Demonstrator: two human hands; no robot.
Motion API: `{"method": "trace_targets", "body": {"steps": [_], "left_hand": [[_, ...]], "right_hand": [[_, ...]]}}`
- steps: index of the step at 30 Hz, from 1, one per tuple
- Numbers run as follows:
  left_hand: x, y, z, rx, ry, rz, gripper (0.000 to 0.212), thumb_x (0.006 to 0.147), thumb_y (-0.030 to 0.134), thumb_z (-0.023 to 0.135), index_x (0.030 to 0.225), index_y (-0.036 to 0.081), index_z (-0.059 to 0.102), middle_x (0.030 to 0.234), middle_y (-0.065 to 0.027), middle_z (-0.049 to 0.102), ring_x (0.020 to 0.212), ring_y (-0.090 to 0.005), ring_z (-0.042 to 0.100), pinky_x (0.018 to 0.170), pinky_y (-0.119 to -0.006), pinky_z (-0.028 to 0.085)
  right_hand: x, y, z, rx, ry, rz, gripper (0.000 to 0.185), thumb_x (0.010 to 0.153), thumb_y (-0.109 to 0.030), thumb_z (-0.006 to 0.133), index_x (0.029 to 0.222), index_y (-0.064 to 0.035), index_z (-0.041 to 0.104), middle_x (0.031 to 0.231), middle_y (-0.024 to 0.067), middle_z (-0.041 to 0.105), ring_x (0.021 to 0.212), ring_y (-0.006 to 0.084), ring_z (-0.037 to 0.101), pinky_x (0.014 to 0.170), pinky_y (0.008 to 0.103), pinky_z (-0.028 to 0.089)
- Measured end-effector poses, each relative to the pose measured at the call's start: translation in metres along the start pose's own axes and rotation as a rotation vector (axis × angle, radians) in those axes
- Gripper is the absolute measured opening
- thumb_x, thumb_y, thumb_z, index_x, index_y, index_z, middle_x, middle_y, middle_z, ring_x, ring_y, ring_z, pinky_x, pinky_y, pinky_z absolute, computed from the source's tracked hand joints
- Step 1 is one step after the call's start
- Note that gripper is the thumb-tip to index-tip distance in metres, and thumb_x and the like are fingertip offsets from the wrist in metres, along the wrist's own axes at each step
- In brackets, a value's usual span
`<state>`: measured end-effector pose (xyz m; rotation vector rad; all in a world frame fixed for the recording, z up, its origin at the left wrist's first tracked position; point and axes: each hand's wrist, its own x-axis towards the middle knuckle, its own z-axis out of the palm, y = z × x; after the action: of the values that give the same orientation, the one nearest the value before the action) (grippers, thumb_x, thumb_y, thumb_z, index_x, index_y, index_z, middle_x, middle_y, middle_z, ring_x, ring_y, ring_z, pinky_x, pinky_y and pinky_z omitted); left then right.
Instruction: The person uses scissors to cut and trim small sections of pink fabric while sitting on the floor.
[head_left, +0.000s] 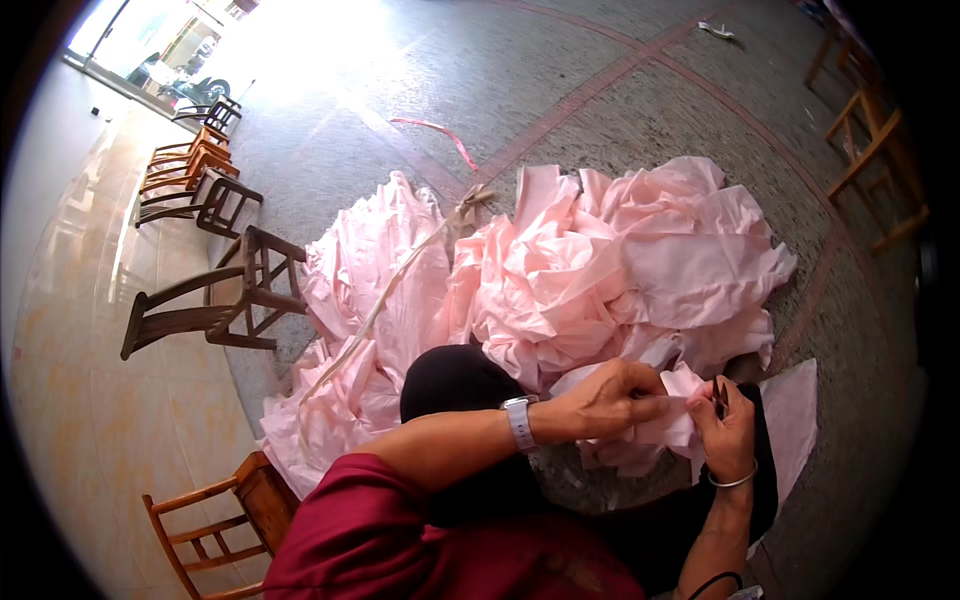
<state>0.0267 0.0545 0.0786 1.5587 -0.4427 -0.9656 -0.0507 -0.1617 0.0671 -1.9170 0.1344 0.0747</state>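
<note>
My left hand (611, 401), with a pale-strapped watch on its wrist, pinches the edge of a pink fabric piece (667, 429) above my lap. Opposite it, my right hand (726, 442), wearing a silver bangle, grips small dark thread snips (720, 396) whose blades point up. Its thumb and fingertip also touch the same fabric. A thin strip of cloth is stretched between the two hands. Just beyond my knees lies a big crumpled heap of pink fabric (555, 277) on the floor. Part of the left fingertips is hidden by the cloth.
A second pink bundle (382, 255) lies to the left, with a long pale cloth strip (375, 307) across it. Several wooden chairs (247, 285) line the tiled wall. A red ribbon (439, 129) lies on the concrete floor. More wooden furniture (874, 157) stands at right.
</note>
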Motion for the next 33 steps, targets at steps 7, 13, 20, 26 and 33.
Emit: {"method": "trace_targets", "body": {"steps": [7,13,20,26,33], "left_hand": [[0.004,-0.023,0.001,-0.477,0.158,-0.256,0.028,0.098,0.018,0.055,0.112,-0.006,0.06,0.088,-0.0096,0.067,0.066,-0.0177,0.068,0.053,-0.027,0.053],[0.013,-0.019,0.005,-0.646,0.074,-0.277,0.024,0.097,0.014,0.051,0.11,-0.004,0.059,0.091,-0.014,0.069,0.073,-0.0223,0.071,0.059,-0.033,0.06],[0.012,-0.026,0.005,-0.708,0.09,-0.278,0.023,0.095,0.013,0.052,0.109,-0.005,0.06,0.093,-0.014,0.069,0.073,-0.0213,0.07,0.064,-0.031,0.06],[0.011,-0.022,0.005,-0.668,0.08,-0.265,0.023,0.095,0.011,0.052,0.108,-0.006,0.06,0.092,-0.0146,0.069,0.072,-0.0224,0.07,0.066,-0.033,0.06],[0.009,-0.024,0.004,-0.647,0.062,-0.261,0.024,0.095,0.011,0.051,0.108,-0.006,0.06,0.091,-0.0148,0.069,0.07,-0.0233,0.07,0.063,-0.035,0.06]], "right_hand": [[0.007,0.0,-0.003,-0.023,0.287,0.033,0.018,0.098,-0.014,0.057,0.106,0.0027,0.06,0.082,0.005,0.06,0.074,0.0126,0.055,0.067,0.0265,0.046],[-0.012,-0.019,0.005,0.15,-0.066,0.115,0.02,0.099,-0.016,0.055,0.104,0.0021,0.064,0.066,-0.0009,0.056,0.053,0.003,0.045,0.048,0.0199,0.038],[-0.012,-0.018,0.01,-0.006,-0.12,0.168,0.017,0.094,-0.016,0.059,0.089,-0.0005,0.059,0.064,0.0186,0.056,0.054,0.0329,0.057,0.051,0.0399,0.041],[-0.012,-0.012,0.012,-0.004,-0.096,0.122,0.018,0.093,-0.015,0.06,0.088,0.0017,0.056,0.066,0.0244,0.053,0.058,0.0429,0.049,0.052,0.0417,0.04],[-0.01,-0.016,0.011,-0.008,-0.106,0.125,0.019,0.093,-0.015,0.06,0.087,0.002,0.056,0.065,0.0246,0.052,0.057,0.0419,0.047,0.051,0.0416,0.04]]}}
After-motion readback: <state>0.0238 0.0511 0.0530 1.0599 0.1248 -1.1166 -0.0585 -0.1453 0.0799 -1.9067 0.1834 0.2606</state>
